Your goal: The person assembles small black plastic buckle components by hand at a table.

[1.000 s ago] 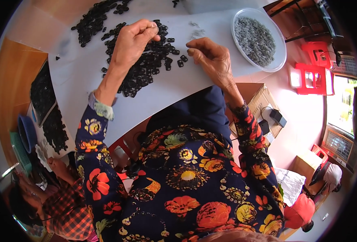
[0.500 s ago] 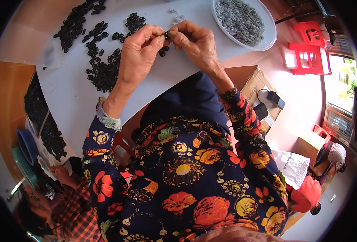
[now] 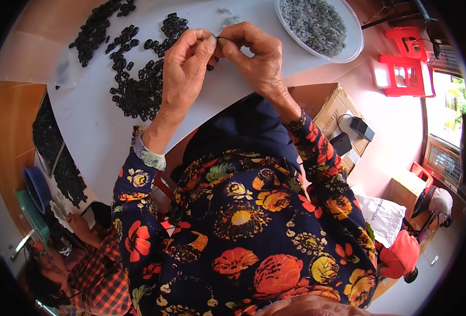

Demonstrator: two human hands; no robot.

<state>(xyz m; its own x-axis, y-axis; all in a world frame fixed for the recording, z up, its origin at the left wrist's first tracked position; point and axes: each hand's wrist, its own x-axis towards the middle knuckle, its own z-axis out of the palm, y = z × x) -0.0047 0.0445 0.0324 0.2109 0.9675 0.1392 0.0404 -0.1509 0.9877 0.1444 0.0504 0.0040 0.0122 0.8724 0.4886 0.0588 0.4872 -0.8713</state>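
Over the white table [image 3: 90,118] my two hands meet fingertip to fingertip. Closed in a pinch, my left hand [image 3: 186,68] holds a small black part [image 3: 216,37], mostly hidden by the fingers. Thumb and forefinger of my right hand [image 3: 256,59] close on the same part from the other side. Left of my hands lies a pile of small black oval and rectangular pieces [image 3: 138,95]. Another black cluster [image 3: 174,24] lies just beyond my left hand. A few clear-grey bits [image 3: 229,21] lie beyond my fingertips.
A round translucent tub [image 3: 357,48] full of small grey pieces stands at the far right. More black pieces [image 3: 91,34] spread at the far left. A cardboard box [image 3: 334,113] stands right of my lap. A co-worker in a checked shirt [image 3: 98,276] sits at lower left.
Both hands have risen slightly away from me, and my left hand has shifted a little right. The black part shows less between the fingertips now.
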